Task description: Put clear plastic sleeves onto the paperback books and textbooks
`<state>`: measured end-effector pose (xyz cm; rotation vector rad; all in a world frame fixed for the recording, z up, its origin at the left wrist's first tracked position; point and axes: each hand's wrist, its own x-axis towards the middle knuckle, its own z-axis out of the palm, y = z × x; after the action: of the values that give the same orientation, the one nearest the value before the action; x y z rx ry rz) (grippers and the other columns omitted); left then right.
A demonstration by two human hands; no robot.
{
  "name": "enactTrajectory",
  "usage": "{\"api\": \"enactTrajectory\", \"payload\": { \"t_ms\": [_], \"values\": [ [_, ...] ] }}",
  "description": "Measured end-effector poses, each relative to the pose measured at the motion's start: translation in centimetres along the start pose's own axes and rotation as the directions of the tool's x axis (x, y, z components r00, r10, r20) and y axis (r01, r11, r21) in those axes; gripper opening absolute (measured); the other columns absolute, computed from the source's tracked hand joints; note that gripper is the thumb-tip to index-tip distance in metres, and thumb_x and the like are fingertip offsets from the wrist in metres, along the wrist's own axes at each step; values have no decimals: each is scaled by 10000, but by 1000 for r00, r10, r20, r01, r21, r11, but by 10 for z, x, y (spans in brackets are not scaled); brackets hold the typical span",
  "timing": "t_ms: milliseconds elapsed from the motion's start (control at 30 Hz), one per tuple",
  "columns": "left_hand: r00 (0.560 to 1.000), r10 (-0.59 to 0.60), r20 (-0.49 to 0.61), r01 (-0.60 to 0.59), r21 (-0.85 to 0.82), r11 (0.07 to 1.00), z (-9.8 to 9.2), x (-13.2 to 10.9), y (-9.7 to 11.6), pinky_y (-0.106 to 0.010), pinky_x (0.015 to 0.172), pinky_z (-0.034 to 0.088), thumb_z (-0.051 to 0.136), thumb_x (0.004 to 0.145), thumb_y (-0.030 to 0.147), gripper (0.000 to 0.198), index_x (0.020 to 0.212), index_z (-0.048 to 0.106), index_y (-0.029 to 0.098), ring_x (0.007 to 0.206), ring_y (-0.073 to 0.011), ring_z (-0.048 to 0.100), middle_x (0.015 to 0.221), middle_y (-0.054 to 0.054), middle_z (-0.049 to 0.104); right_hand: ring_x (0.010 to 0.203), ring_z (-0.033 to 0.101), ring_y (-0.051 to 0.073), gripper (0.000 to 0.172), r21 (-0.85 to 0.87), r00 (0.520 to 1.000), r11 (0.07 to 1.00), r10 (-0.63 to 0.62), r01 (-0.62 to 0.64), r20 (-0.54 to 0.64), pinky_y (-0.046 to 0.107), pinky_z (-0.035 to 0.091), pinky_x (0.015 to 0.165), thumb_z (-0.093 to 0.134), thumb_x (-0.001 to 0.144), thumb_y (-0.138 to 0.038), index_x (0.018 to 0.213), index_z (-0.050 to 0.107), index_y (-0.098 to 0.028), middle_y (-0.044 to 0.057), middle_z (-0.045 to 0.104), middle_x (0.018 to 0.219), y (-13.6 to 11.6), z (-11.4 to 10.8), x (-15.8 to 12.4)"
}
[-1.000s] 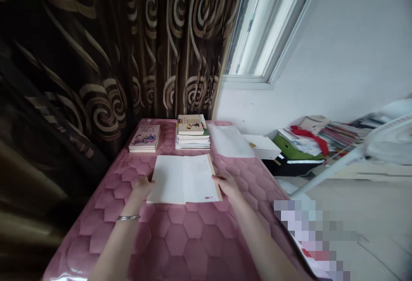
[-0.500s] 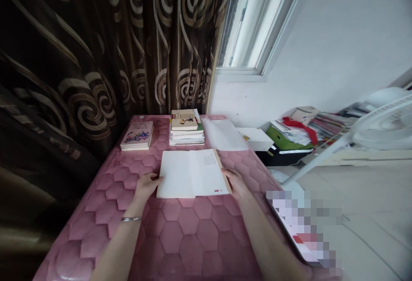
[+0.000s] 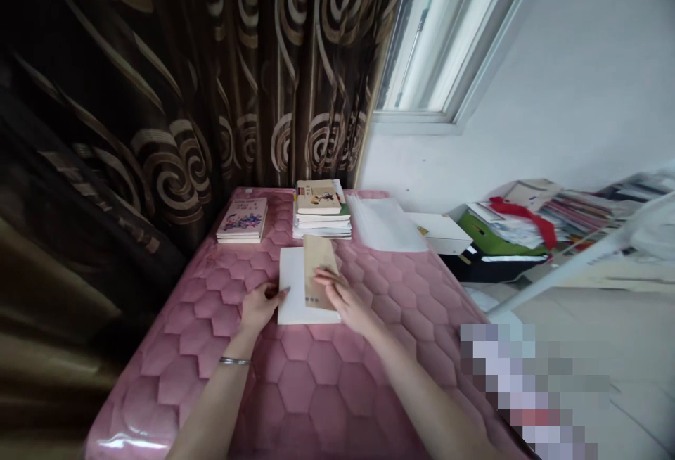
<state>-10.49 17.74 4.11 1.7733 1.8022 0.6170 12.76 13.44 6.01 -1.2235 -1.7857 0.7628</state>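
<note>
An open book [image 3: 291, 288] lies on the pink padded cover [image 3: 311, 368] in front of me, its white page up on the left. Its tan cover [image 3: 319, 270] stands partly raised, tilted over the right part of the page. My left hand [image 3: 259, 305] is closed on the book's left edge, thumb on the page. My right hand [image 3: 345, 302] has its fingers on the outside of the tan cover; its thumb is hidden.
Behind the book are a small stack of books [image 3: 242, 221], a taller stack of books and papers [image 3: 321, 210], and translucent sheets [image 3: 387, 224]. A white box [image 3: 440, 231] stands past the right edge, beside a green and black bin [image 3: 496, 245]. Dark curtains [image 3: 264, 73] hang at the back.
My right hand has swung the book's right side up and leftward, so the tan outer cover now shows. My left hand stays at the left edge. The whole view has shifted slightly.
</note>
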Motion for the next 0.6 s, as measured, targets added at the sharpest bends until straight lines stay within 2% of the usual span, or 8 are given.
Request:
{"api": "enactTrajectory", "payload": {
  "t_ms": [100,167,233,300,367,400,467,600],
  "values": [
    [1000,25,-14,-25,11,1000,1,-1,-1,-218,777,478,572,837,448,325,1020,671,199,935,-171,669,1005,-38,731,1359,332,232,467,-153,997,986,-62,69,48,491,116,1141,305,953,-484,1202,615,-238,70,508,1380,-4,11,-1],
    [999,42,-18,-41,16,999,1,-2,-2,-217,774,476,550,856,440,308,1018,675,210,941,-171,668,1009,-32,731,1361,328,228,468,-118,997,992,-59,54,-42,469,155,1142,330,939,-491,1238,589,-240,64,465,1418,0,13,-2],
    [999,50,-18,-50,20,999,2,-3,-2,-218,766,473,530,870,438,304,1017,679,217,938,-172,667,1015,-27,730,1350,349,214,510,17,975,999,39,-36,-219,422,221,1134,337,920,-529,1292,541,-246,55,440,1438,10,11,-2],
    [998,50,-26,-49,34,998,2,-4,-2,-220,767,467,515,881,431,307,1038,675,221,939,-173,665,1039,-26,725,1310,412,220,586,230,898,962,229,-149,-376,405,312,1094,302,908,-567,1361,465,-233,70,469,1416,21,8,-3],
    [998,53,-37,-50,62,997,2,-5,-1,-227,778,459,496,894,414,311,1077,664,227,955,-177,660,1074,-27,715,1230,507,244,656,397,828,895,373,-203,-419,419,420,1005,240,901,-596,1414,385,-214,89,524,1365,30,5,-5],
    [998,53,-45,-50,77,996,2,-5,-1,-230,788,454,486,902,402,310,1094,658,232,967,-178,657,1090,-26,710,1185,547,253,681,442,821,874,398,-204,-409,422,463,951,207,898,-610,1429,357,-211,91,543,1345,33,4,-6],
    [997,51,-53,-46,98,994,3,-6,0,-233,810,445,466,915,380,305,1114,653,243,993,-176,648,1116,-23,702,1121,596,256,716,476,850,860,383,-185,-361,413,507,877,144,888,-638,1440,334,-224,83,550,1340,35,2,-7],
    [997,58,-54,-52,105,993,5,-6,-2,-223,845,436,444,928,358,304,1125,655,262,1042,-166,629,1151,-11,688,1120,599,250,736,569,886,811,358,-138,-295,394,520,851,97,871,-661,1417,372,-250,64,527,1365,33,3,-7]
  ]
}}
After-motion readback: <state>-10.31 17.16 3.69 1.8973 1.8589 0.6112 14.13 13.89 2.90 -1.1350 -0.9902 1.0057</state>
